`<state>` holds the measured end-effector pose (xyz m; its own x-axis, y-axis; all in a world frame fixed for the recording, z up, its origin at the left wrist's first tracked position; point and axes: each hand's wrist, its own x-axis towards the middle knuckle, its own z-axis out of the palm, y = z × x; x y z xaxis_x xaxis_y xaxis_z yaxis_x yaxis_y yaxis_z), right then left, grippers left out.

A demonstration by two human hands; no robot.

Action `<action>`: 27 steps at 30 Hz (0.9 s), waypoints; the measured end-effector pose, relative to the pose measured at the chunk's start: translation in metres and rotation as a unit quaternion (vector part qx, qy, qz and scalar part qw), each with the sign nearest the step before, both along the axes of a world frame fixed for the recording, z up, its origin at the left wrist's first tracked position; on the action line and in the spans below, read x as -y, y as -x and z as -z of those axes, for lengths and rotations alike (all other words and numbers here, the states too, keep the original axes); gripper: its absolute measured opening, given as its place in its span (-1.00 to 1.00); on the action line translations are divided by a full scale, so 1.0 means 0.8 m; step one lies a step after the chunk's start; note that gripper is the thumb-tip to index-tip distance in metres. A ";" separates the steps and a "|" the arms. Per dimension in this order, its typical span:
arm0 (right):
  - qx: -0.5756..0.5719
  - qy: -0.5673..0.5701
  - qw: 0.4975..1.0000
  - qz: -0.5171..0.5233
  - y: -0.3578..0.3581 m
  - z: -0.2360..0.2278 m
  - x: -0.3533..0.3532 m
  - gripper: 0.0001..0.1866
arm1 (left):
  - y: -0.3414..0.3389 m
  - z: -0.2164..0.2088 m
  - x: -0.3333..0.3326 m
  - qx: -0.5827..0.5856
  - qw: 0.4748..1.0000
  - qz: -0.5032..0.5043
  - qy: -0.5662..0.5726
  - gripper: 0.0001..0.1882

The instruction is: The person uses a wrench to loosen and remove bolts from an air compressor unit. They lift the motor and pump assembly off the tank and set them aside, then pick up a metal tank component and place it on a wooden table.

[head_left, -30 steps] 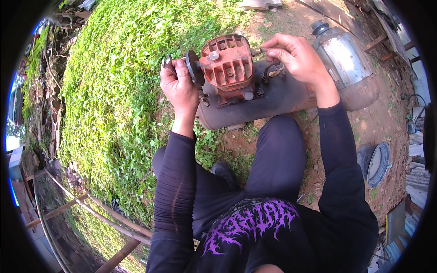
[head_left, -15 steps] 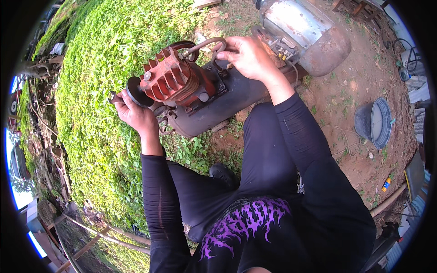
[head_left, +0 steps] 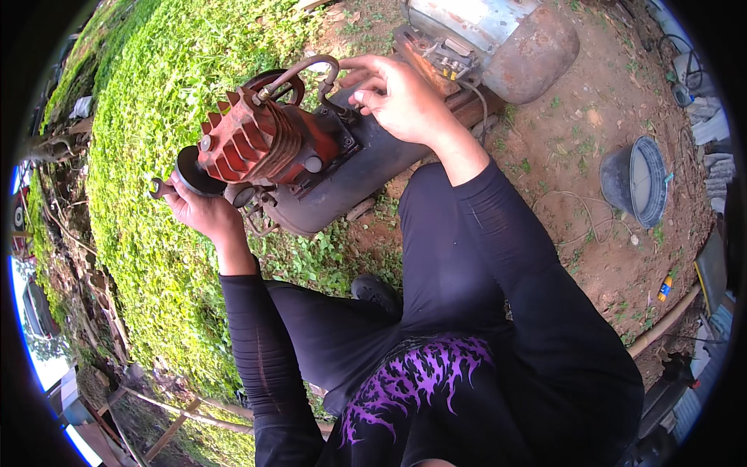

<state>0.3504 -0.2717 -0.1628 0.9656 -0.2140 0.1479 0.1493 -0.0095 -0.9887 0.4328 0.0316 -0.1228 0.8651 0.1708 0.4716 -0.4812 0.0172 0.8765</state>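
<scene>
In front of me is an air compressor with a red finned pump head (head_left: 241, 140) on a long dark tank (head_left: 327, 198). My left hand (head_left: 204, 214) is closed around what looks like a wrench (head_left: 161, 187), whose end sticks out past the fingers; the rest is hidden. That hand is beside the black round air filter (head_left: 196, 170) on the pump's left side. A bent metal pipe (head_left: 299, 68) arches from the pump head down toward the tank. My right hand (head_left: 401, 101) hovers just right of the pipe, fingers apart and holding nothing.
A rusty silver cylinder (head_left: 498, 47) lies beyond the compressor, near a rusty plate with fittings (head_left: 436, 62). At right are a black bucket (head_left: 634, 183), a thin cord (head_left: 587, 214) and a small yellow-blue item (head_left: 665, 288). Green plants (head_left: 156, 257) cover the ground at left.
My right hand has come off the bent pipe and its fingers have spread. My left hand still grips the wrench by the air filter. The whole view has shifted slightly.
</scene>
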 end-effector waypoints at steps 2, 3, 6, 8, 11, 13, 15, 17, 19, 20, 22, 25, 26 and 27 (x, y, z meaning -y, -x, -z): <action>-0.077 -0.019 0.997 0.015 0.040 0.009 0.004 -0.80 | 0.009 -0.011 0.003 -0.015 1.000 -0.019 0.015 -0.79; -0.127 -0.028 0.990 0.053 0.061 0.023 0.007 -0.80 | 0.009 -0.015 0.011 -0.019 0.999 -0.024 0.028 -0.80; -0.167 0.061 0.981 0.072 0.072 0.048 -0.008 -0.80 | 0.006 -0.006 0.000 -0.003 0.999 -0.042 0.006 -0.79; -0.063 0.152 0.982 0.090 0.039 0.065 -0.021 -0.71 | 0.005 -0.008 0.012 -0.009 0.999 -0.034 0.013 -0.78; 0.052 0.229 0.968 0.090 -0.013 0.091 -0.041 -0.68 | 0.003 -0.005 0.011 -0.010 1.000 -0.013 0.015 -0.77; 0.027 0.185 0.979 0.084 -0.021 0.093 -0.048 -0.69 | 0.004 -0.006 0.009 -0.019 0.999 -0.031 0.012 -0.77; 0.034 0.163 0.982 0.087 -0.023 0.094 -0.051 -0.71 | 0.009 -0.014 0.012 -0.027 0.999 -0.035 0.016 -0.77; 0.070 0.167 0.978 0.106 -0.022 0.099 -0.049 -0.72 | 0.007 -0.013 0.015 -0.019 0.999 -0.026 0.013 -0.76; 0.049 0.151 0.985 0.068 -0.024 0.101 -0.043 -0.75 | 0.009 -0.013 0.015 -0.015 0.999 -0.017 0.026 -0.76; 0.037 0.141 0.988 0.048 -0.025 0.101 -0.043 -0.76 | 0.010 -0.014 0.015 -0.022 0.999 -0.017 0.031 -0.77; 0.060 0.140 0.987 0.053 -0.031 0.105 -0.043 -0.78 | 0.010 -0.016 0.015 -0.020 1.000 -0.011 0.021 -0.77; 0.096 0.177 0.976 0.081 -0.032 0.109 -0.046 -0.77 | 0.006 -0.013 0.009 -0.015 0.999 -0.019 0.022 -0.78; 0.107 0.198 0.970 0.093 -0.031 0.111 -0.045 -0.77 | 0.004 -0.010 0.008 -0.015 0.999 -0.024 0.027 -0.78; 0.094 0.178 0.975 0.091 -0.034 0.112 -0.046 -0.75 | -0.001 -0.010 0.007 -0.013 0.999 -0.018 0.025 -0.79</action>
<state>0.3772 -0.2349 -0.2524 0.8647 -0.2821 0.4156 0.2923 -0.3902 -0.8731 0.4338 0.0263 -0.1147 0.8695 0.2252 0.4395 -0.4597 0.0437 0.8870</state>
